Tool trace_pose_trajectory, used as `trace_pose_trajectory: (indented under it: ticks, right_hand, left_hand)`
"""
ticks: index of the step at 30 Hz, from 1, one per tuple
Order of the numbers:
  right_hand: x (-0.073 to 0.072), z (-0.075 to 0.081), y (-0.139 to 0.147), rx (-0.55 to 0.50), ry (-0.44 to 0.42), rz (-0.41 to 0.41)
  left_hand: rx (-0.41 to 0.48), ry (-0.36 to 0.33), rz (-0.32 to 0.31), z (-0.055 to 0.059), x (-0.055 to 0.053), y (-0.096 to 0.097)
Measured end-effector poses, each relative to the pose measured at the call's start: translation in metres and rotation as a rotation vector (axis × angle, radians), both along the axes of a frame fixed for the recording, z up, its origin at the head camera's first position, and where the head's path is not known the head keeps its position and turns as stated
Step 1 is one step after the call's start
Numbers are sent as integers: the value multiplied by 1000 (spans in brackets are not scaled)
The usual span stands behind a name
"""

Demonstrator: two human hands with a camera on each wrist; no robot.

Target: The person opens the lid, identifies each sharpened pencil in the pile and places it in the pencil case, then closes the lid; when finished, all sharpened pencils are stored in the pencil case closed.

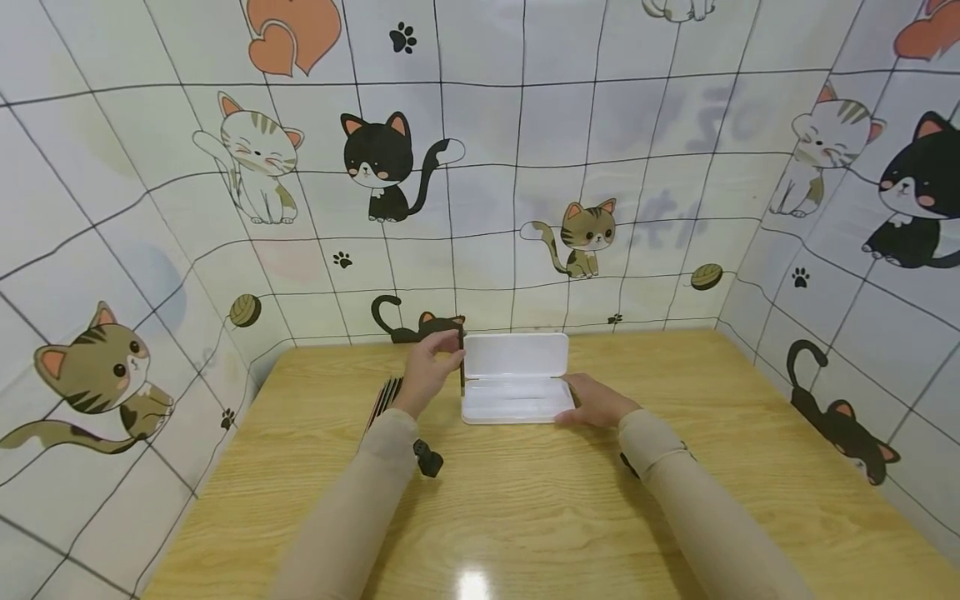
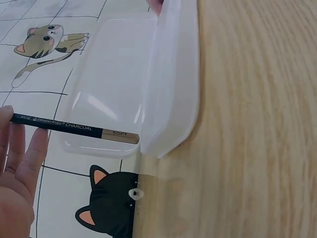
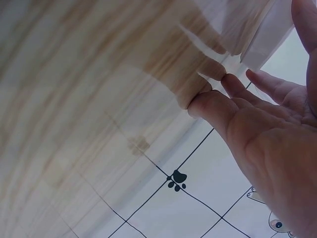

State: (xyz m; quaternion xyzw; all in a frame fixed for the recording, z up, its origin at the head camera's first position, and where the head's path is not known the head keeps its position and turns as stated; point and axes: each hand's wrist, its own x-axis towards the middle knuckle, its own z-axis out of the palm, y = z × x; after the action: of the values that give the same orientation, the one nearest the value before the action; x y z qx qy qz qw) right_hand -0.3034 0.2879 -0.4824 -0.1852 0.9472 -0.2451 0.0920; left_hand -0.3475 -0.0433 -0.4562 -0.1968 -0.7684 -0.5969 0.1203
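Note:
A black charcoal pencil [image 2: 74, 128] with a bare wood-coloured end marked SOFT is pinched by the fingertips of my left hand [image 1: 429, 375]. In the head view the pencil stands nearly upright along the left side of a white pencil case [image 1: 516, 357]. The case lies on the table with its lid raised at the back, and its inside is white. My right hand [image 1: 600, 400] grips the right end of the case, thumb toward the front corner. In the right wrist view its fingers [image 3: 213, 106] reach down to the tabletop beside the case wall.
Several dark pencils [image 1: 386, 398] lie on the wooden table [image 1: 525, 508], left of my left hand and partly hidden by it. A small black object [image 1: 427, 460] shows beside the left sleeve. Cat-patterned cloth [image 1: 480, 192] hangs behind the table and along both sides.

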Motion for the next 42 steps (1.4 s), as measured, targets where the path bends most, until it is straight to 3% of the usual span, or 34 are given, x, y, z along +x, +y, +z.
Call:
trace_pose_trajectory:
  ticks: [10,18,33,42]
  right_hand:
    - [0,2,0,-23,-7,-7]
    - [0,-1,1,6,-35,-30]
    - [-1,0,0,11,-13,-21]
    - [-1,-1,0,-2,-6,-20]
  left_hand:
    - [3,-37,-7,-10,-1,7]
    - [-42,13,4,-20,-7,13]
    - [-17,-38,-68,-29,-13,18]
    - [-120,3,-51,-30,-16,27]
